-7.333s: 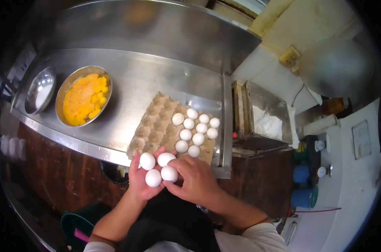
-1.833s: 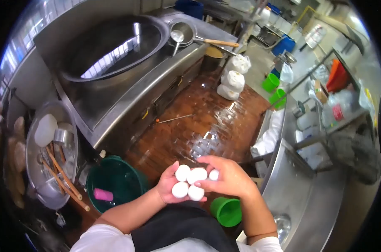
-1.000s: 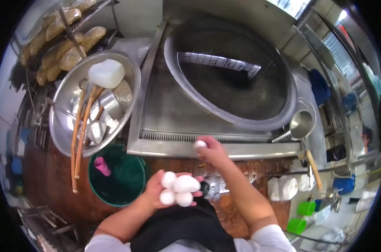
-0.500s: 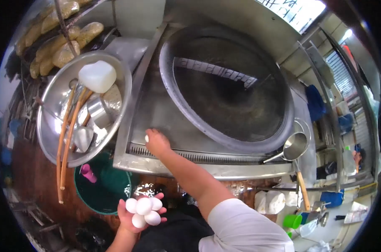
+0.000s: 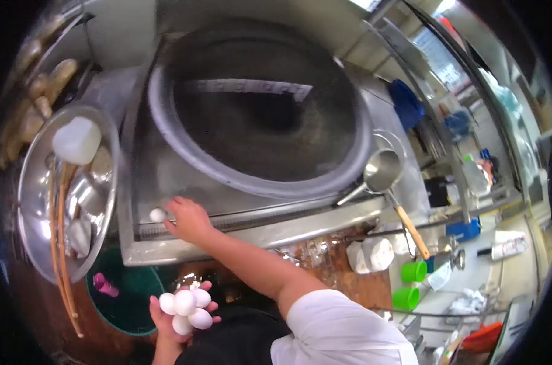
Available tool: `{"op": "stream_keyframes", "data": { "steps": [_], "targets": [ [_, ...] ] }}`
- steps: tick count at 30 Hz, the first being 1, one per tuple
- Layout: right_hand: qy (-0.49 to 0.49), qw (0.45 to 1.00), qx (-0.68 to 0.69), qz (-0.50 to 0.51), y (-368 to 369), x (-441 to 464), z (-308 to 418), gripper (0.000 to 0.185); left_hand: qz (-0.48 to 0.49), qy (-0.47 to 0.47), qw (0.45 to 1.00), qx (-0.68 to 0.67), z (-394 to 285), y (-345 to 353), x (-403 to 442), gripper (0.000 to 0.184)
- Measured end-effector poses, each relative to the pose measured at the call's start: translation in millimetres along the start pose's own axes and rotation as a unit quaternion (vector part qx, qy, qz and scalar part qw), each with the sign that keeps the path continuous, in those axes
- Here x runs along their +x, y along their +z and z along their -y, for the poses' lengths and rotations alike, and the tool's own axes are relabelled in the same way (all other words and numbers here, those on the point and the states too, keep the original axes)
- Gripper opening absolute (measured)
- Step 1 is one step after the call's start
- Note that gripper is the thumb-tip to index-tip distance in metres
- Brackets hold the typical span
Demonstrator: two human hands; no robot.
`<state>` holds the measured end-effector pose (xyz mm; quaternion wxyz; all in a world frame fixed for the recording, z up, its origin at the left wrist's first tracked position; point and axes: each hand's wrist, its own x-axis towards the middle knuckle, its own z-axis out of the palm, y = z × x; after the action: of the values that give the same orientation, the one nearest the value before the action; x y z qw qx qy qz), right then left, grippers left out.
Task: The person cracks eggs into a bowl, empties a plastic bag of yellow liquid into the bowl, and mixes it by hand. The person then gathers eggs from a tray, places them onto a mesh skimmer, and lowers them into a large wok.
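Observation:
My left hand [image 5: 181, 319] is palm up near the bottom, its fingers curled round several white eggs [image 5: 185, 302] heaped together. My right hand [image 5: 186, 219] is over the front left corner of the steel counter [image 5: 160, 182], fingers apart. Just left of its fingertips a single white egg [image 5: 158, 215] rests on the counter, beside the slotted drain strip [image 5: 245, 219]. Behind my right hand is the large round wok [image 5: 197, 159] with dark liquid in it.
A steel basin [image 5: 29, 243] at the left holds wooden-handled tools and a white block. Below it stands a green tub [image 5: 130, 298] with a pink object. A strainer [image 5: 383, 170] and ladle lie at the counter's right; white bags [image 5: 373, 254] and green buckets [image 5: 413, 271] are beyond.
The view has turned from the egg trays to the wok counter. My right hand has carried one egg to the counter's left corner and let it go; my left hand still holds the others.

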<state>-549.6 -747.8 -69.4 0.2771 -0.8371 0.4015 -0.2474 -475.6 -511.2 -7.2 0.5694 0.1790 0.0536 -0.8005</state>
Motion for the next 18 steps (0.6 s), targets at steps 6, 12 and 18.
{"op": "stream_keyframes", "data": {
  "steps": [6,12,18],
  "targets": [
    [0.219,0.964,0.023,-0.146,-215.6,-97.5,-95.5,0.024,0.063,-0.054,0.997,-0.004,27.0,24.7,42.1,0.08],
    [0.376,0.835,-0.233,-0.328,-484.2,-287.9,-290.7,0.028,0.104,-0.07,0.992,0.007,89.8,54.8,95.2,0.077],
    [0.648,0.748,-0.087,-0.113,-574.4,-436.9,-401.1,0.036,0.129,-0.067,0.988,-0.054,178.0,108.1,164.6,0.079]
  ]
}}
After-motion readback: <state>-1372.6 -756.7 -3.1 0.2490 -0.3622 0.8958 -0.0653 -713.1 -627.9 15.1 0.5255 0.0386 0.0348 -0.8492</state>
